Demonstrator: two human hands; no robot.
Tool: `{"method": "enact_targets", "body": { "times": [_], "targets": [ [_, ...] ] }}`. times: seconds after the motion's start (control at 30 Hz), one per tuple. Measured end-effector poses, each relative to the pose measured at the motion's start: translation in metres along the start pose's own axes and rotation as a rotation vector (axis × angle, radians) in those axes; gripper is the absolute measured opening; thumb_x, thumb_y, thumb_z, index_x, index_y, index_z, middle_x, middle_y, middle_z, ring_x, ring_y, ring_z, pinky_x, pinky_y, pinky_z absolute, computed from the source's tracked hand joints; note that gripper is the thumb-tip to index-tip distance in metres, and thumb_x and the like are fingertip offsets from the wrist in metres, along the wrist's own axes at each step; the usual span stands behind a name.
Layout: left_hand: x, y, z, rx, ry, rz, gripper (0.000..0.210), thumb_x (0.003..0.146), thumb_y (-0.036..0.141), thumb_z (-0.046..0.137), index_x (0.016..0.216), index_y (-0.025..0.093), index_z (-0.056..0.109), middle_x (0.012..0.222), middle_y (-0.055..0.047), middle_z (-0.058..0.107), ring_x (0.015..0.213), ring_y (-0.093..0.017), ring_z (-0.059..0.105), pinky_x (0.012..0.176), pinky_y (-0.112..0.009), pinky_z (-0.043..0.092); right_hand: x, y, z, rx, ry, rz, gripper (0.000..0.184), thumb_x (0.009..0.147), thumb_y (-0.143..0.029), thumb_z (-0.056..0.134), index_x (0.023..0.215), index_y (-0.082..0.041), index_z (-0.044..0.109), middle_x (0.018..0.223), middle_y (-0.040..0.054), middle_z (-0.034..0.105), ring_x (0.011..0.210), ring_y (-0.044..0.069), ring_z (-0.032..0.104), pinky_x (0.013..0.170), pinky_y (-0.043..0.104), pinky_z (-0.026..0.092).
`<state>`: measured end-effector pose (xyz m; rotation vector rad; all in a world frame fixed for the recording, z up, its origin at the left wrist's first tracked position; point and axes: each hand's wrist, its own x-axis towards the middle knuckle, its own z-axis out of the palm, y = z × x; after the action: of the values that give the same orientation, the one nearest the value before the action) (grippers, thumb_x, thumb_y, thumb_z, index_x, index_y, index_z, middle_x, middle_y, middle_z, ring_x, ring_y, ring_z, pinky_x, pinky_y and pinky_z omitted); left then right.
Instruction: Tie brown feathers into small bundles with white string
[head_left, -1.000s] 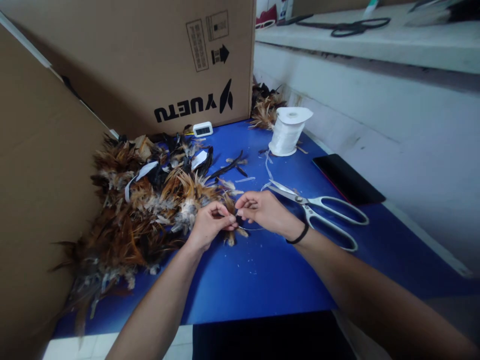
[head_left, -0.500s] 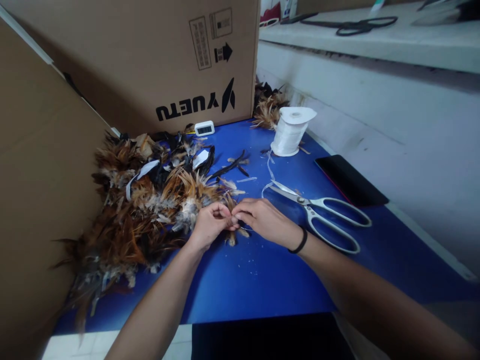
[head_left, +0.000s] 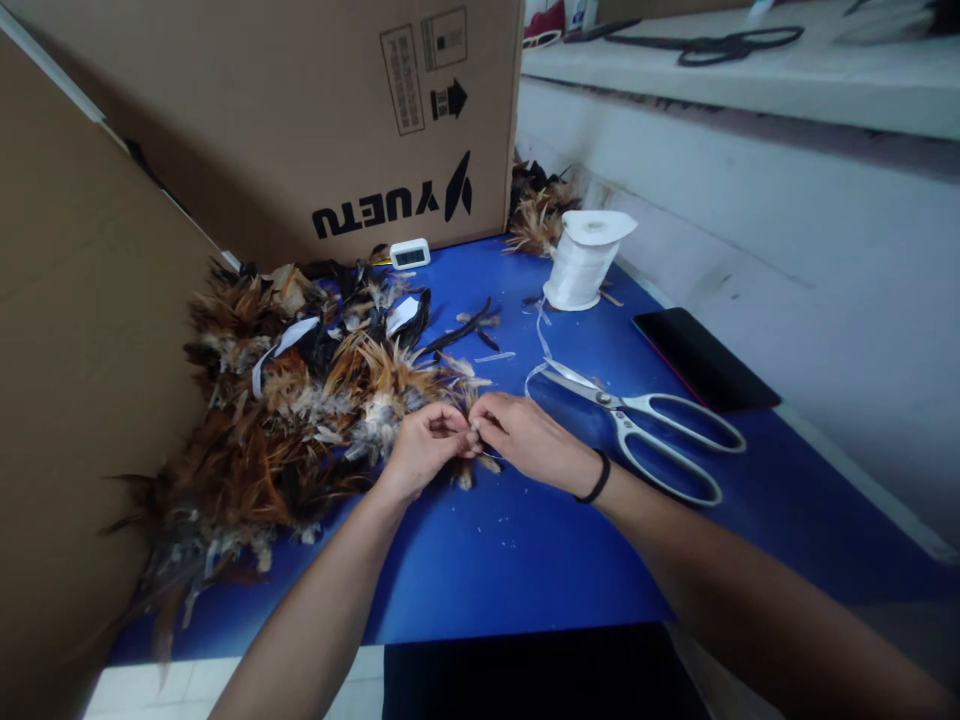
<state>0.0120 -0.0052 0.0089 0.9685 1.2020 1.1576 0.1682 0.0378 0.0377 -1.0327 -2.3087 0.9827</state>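
Observation:
My left hand (head_left: 426, 448) is closed in a pinch, its fingertips meeting those of my right hand (head_left: 525, 440), also pinched. Whatever sits between the fingertips is too small and covered to make out. Small brown feathers (head_left: 465, 481) stick out just below the fingers, and others show behind them. A thin white ribbon runs from a spool (head_left: 589, 262) down to behind my right hand. Large scissors (head_left: 634, 410) with pale handles lie blades apart, right of that hand. A big heap of brown, black and grey feathers (head_left: 277, 430) spreads to the left of my left hand.
Cardboard boxes (head_left: 262, 130) wall off the back and left of the blue table (head_left: 517, 590). A small white digital display (head_left: 410, 254) stands by the back box. At the right edge lies a black phone or tablet (head_left: 705, 358). Dark scissors (head_left: 720, 46) rest on a ledge above.
Both hands stay pinched together at nearly the same spot, with the right fingers shifted very slightly. The view has moved a little; the objects on the table lie as before.

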Motion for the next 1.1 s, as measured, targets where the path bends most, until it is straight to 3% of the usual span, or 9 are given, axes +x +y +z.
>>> {"method": "enact_targets", "body": {
  "times": [0.23,0.8,1.1],
  "targets": [
    [-0.003,0.006,0.001,-0.003,0.003,-0.013,0.028,0.059,0.028,0.08,0.072,0.01,0.063,0.062,-0.004,0.066,0.056,-0.013,0.065,0.061,-0.027,0.058,0.0,-0.002,-0.01,0.05,-0.006,0.002,0.019,0.084,-0.012,0.045,0.079,-0.017,0.062,0.069,-0.0014,0.061,0.06,0.009,0.051,0.061,0.022,0.035],
    [-0.003,0.006,0.004,-0.015,0.078,-0.067,0.035,0.049,0.031,0.084,0.069,0.009,0.065,0.06,-0.004,0.066,0.053,-0.016,0.066,0.054,-0.026,0.057,-0.004,-0.005,-0.018,0.038,-0.016,-0.196,0.026,0.082,-0.005,0.041,0.087,-0.018,0.063,0.083,0.0021,0.065,0.075,0.012,0.056,0.071,0.026,0.04],
    [-0.004,0.001,0.005,0.096,0.036,-0.023,0.032,0.054,0.031,0.082,0.071,0.01,0.065,0.061,-0.005,0.067,0.053,-0.016,0.065,0.057,-0.027,0.057,-0.005,-0.009,-0.017,0.009,-0.025,-0.189,0.023,0.082,-0.005,0.044,0.087,-0.019,0.062,0.084,0.0022,0.064,0.077,0.013,0.057,0.071,0.026,0.041]
  ]
}}
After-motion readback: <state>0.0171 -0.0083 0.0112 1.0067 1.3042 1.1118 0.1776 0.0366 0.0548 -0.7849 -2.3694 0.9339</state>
